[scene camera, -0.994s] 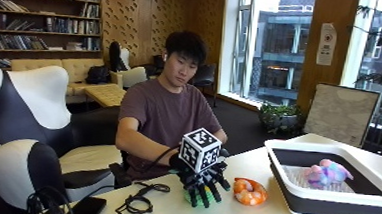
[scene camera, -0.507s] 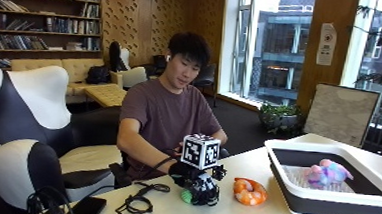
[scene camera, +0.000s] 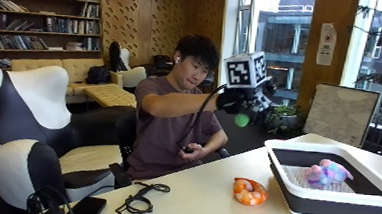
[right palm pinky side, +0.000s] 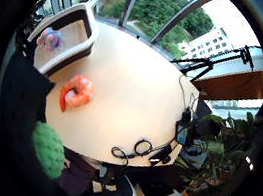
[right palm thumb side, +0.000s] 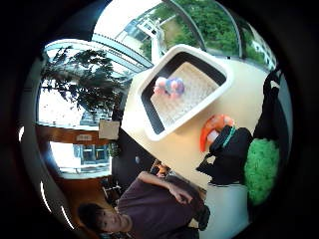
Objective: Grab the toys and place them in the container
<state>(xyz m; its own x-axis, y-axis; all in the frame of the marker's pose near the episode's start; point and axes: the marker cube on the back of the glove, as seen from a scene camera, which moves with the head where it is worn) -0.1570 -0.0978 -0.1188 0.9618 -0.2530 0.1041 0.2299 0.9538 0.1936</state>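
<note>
Above the table point(scene camera: 205, 198), well clear of its surface, the gloved right hand point(scene camera: 241, 102) is up at about head height, and its fingers are curled round a green fuzzy toy point(scene camera: 242, 120) that peeks out just below the glove. The little-finger-side palm view confirms it: the green toy point(right palm pinky side: 49, 149) sits right against the palm at the picture's edge, with the tabletop far beneath. The thumb-side view shows the same green toy point(right palm thumb side: 261, 169) tucked beside the black glove.

Down on the table, an orange and white shrimp toy point(scene camera: 249, 191) lies curled on its own, just beside the container point(scene camera: 325, 208) but not touching it. That container is a white-rimmed tub with dark walls, standing on the table's far end towards the window. Inside it, on the ribbed pale floor, rests a pink, blue and purple plush toy point(scene camera: 327, 173). From the palm cameras the shrimp point(right palm pinky side: 77, 91) shows near the table's edge, between the container and the hand.

The person's bare left hand point(scene camera: 191, 152) is held low against the chest, fingers loosely bent; whether it grips anything cannot be told.

A black cable point(scene camera: 138, 201) lies coiled on the near end of the table, next to a dark phone point(scene camera: 88, 208) at the table's edge. On the wooden pillar behind hangs a white notice point(scene camera: 326, 44) with a red mark; its lettering is too small to read. Book spines on the shelves point(scene camera: 37, 7) are likewise illegible.
</note>
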